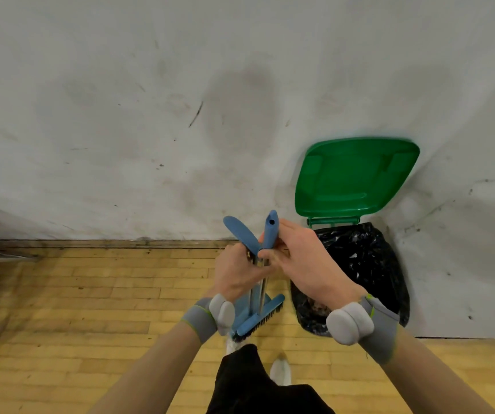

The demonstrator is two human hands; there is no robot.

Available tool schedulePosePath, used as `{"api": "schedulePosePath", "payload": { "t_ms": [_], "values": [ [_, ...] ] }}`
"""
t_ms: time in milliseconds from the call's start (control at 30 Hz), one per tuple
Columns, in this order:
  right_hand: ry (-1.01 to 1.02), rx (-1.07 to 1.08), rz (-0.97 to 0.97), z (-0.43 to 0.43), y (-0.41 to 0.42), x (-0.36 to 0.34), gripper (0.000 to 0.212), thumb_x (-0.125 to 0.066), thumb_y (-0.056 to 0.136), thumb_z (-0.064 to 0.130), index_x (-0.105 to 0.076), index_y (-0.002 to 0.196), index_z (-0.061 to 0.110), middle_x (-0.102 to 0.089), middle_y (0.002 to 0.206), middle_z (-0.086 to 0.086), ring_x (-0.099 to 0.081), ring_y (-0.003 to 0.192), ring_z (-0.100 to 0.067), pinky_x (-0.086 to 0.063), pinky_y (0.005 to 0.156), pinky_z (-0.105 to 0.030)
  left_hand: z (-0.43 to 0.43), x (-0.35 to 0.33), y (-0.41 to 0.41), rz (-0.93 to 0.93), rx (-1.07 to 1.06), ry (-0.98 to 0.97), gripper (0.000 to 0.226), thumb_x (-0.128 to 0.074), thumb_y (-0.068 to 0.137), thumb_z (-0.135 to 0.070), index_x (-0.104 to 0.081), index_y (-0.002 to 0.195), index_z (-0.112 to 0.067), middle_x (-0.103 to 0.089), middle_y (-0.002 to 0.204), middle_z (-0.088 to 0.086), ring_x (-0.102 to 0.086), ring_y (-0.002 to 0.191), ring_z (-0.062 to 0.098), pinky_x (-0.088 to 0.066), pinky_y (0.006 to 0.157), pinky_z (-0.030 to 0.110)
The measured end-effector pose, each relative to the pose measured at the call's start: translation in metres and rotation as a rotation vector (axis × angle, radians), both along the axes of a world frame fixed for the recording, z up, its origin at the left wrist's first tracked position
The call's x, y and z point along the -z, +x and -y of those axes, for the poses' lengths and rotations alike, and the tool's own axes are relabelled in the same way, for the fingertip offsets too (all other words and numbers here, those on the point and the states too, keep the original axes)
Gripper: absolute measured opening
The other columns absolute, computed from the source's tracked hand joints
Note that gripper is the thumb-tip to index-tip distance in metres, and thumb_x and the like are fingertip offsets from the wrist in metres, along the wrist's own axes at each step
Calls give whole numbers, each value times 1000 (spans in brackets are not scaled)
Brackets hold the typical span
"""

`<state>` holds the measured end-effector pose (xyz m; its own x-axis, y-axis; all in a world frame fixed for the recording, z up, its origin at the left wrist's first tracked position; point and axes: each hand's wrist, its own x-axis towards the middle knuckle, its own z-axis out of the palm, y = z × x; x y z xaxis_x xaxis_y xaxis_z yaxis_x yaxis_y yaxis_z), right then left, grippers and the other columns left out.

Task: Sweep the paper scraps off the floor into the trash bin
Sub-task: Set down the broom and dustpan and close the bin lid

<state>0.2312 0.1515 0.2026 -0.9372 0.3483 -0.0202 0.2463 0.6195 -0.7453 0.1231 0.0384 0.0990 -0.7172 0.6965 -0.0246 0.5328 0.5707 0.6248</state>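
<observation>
Left hand (237, 274), right hand (310, 264) on broom (262, 316) and dustpan (244, 307) handles beside trash bin (356, 174)

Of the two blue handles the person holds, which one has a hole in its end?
The round handle, gripped by the right hand, has a dark hole at its tip. The flat handle in the left hand shows none.

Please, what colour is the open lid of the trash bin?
The lid is bright green, standing open against the wall; the head view shows it clearly.

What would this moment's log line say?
left hand grips flat blue handle | right hand grips round blue handle | brush low | trash bin lid open
</observation>
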Motion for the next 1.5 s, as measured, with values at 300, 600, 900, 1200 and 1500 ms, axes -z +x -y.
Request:
{"api": "schedulePosePath", "payload": {
  "t_ms": [300, 600, 900, 1200, 1500],
  "values": [
    [-113, 5, 41, -19, -24, 0, 18, -68, 90, 21, -63, 107, 16, -64, 101, 3, -63, 97, -15, -54, 88, -39, -19, 11, -13, 130, 6, 34, 33, -65, 68, -55, -44, 56, -33, -50, 48, -11, -50, 46, 4, -33, 43, 19],
    [-55, -25, 223, -22, -60, 22, 12, -67, 90, 20, -61, 100, 20, -62, 96, 6, -61, 88, -12, -53, 83, -37, -7, 26, -63, 797, 93, 159, 49, -84, 58, -60, -63, 91, -33, -51, 56, -12, -42, 47, 2, -35, 46, 18],
    [-98, -59, 249, -14, -99, 74, 17, -67, 84, 6, -64, 96, 18, -60, 99, 5, -59, 94, -14, -50, 89, -37, 40, 47, -110, 1313, -260, 322, 41, -69, 87, -39, -65, 109, -6, -65, 90, 9, -65, 89, 23, -52, 83, 34],
    [-118, 151, 358, -8, -153, 137, 37, -53, 70, -17, -74, 81, 11, -71, 92, -1, -63, 90, -14, -51, 80, -26, 54, 112, -136, 1307, -407, 183, 23, -68, 89, -13, -57, 105, -1, -71, 98, 25, -73, 86, 33, -61, 72, 31],
    [-90, -18, 495, 17, -215, 208, 24, -59, 76, 0, -77, 77, 16, -74, 92, 4, -66, 87, -12, -53, 79, -25, 72, 191, -124, 1095, -416, -106, 21, -70, 81, -17, -62, 100, -16, -70, 100, 5, -67, 94, 23, -56, 87, 44]
  ]
}}
